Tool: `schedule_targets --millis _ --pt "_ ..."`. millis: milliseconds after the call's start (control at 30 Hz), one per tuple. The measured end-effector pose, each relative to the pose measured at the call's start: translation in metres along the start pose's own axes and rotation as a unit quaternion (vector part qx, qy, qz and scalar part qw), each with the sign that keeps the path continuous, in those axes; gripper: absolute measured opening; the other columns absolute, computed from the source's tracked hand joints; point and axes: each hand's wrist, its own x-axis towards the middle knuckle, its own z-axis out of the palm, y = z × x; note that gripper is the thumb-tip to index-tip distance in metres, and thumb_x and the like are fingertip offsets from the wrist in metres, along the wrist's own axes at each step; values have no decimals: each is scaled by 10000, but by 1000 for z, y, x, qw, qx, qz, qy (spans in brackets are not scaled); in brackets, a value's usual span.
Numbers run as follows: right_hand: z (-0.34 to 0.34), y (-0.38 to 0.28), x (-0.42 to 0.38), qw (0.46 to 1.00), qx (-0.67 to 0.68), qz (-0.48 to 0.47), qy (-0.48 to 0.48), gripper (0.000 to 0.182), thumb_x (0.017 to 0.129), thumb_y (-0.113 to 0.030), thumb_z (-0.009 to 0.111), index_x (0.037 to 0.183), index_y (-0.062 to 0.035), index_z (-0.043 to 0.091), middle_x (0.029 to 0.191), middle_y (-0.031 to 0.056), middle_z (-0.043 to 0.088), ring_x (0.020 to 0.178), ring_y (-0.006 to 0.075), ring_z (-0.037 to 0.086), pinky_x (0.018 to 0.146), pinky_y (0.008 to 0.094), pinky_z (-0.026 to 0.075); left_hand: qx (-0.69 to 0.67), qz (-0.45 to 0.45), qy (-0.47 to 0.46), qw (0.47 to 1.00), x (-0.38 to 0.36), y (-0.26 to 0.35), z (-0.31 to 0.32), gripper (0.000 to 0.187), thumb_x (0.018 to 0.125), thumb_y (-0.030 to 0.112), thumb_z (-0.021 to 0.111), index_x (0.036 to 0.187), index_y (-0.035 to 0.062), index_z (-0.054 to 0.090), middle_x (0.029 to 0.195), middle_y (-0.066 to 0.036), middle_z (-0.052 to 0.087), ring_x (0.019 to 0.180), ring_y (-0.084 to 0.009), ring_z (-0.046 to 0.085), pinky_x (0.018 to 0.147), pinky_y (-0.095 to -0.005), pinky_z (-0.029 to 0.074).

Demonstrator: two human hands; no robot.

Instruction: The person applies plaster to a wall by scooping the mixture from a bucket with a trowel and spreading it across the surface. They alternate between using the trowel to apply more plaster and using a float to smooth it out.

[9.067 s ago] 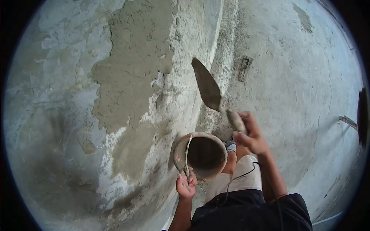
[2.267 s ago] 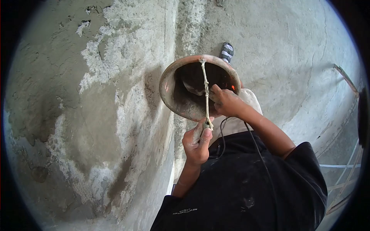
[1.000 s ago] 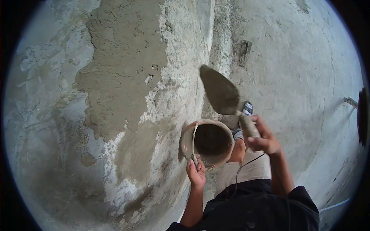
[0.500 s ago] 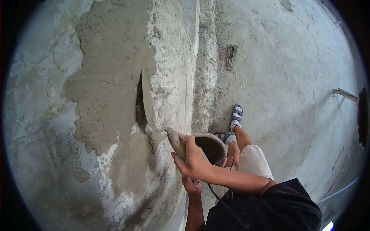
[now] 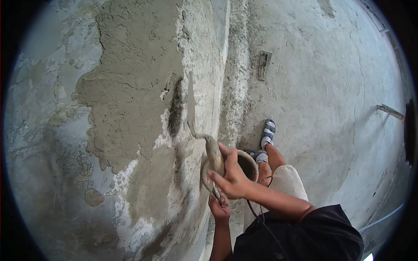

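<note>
My right hand (image 5: pixel 235 176) is closed round the mortar-smeared handle of a trowel (image 5: pixel 213 154). The trowel's blade points up the view, seen nearly edge-on, beside the wall (image 5: pixel 202 56); whether it touches cannot be told. A broad patch of wet grey mortar (image 5: pixel 135 87) covers part of that wall, with a dark rough hollow at its right edge. Under my right hand is a round bucket (image 5: pixel 249 164), partly hidden by the hand and trowel. My left hand (image 5: pixel 219 208), lower down, is closed at the bucket's near side; rim or handle cannot be told.
A flat handled tool, like a plasterer's float (image 5: pixel 264 65), lies on the concrete floor (image 5: pixel 318 87). Sandalled feet (image 5: pixel 268 130) stand right of the wall's base. A narrow bar (image 5: pixel 390 111) is at the far right. A dark cable (image 5: pixel 265 226) hangs across my shirt.
The trowel has come off the mortar patch and moved right, its blade turning edge-on. My right hand has shifted right over the bucket. More of the bucket's left side shows.
</note>
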Motion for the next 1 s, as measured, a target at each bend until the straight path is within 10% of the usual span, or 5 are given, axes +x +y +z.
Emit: schedule_targets --millis 300,733,800,1000 --pt "30 -10 -41 987 -88 -37 -130 827 853 -194 692 1288 247 144 1251 406 360 1187 492 459 1014 431 389 12 -5 -27 1000 6 -13 -21 451 960 418 472 1221 51 459 847 -23 477 542 -74 369 467 -210 280" --pt "17 -15 4 994 -71 -72 -50 807 825 -142 705 1279 239 157 1253 380 367 1136 473 476 1002 415 388 15 -39 -4 999 1 -15 -22 649 969 495 422 1444 65 321 1219 -83 567 610 -69 441 466 -204 274" --pt "32 -10 -13 989 -69 -129 -34 736 869 -170 641 1331 190 196 1191 335 451 1064 477 543 949 417 448 57 98 -10 994 -11 -5 27 596 971 444 438 1425 80 310 1374 -112 447 1286 -248 442 1055 -422 379" --pt "31 -5 -75 990 -26 -72 -118 759 804 -132 722 1276 200 230 1251 381 367 1144 477 482 991 448 409 75 128 2 989 -24 6 41 630 967 454 449 1434 68 275 1367 -124 441 1228 -237 486 995 -393 427"
